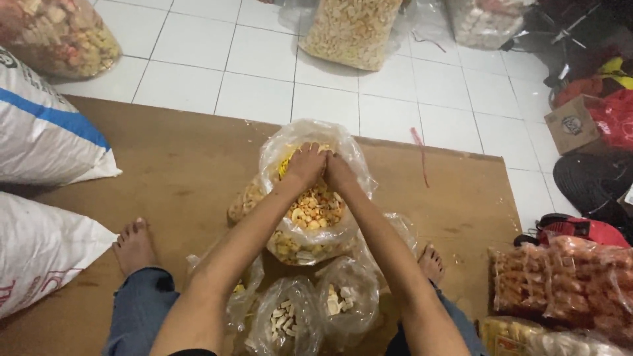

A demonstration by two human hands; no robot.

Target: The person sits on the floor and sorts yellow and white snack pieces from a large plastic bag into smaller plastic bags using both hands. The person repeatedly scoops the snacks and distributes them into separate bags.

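A clear plastic bag (pixel 290 142) full of yellow and orange snack crackers sits on a brown board (pixel 165 165) between my bare feet. My left hand (pixel 304 165) and my right hand (pixel 339 173) are pressed together inside the bag's open mouth, fingers closed on the far part of its plastic rim. Closer to me lie two smaller clear bags (pixel 287 323) of pale cracker pieces, the second (pixel 348 300) to its right. Both forearms reach over them.
Two white woven sacks (pixel 39 132) lie at the left. Large clear bags of snacks (pixel 349 29) stand on the white tiled floor beyond the board. Packed orange snack bags (pixel 567 280) are stacked at the right, with a cardboard box (pixel 570 125) and red bags behind.
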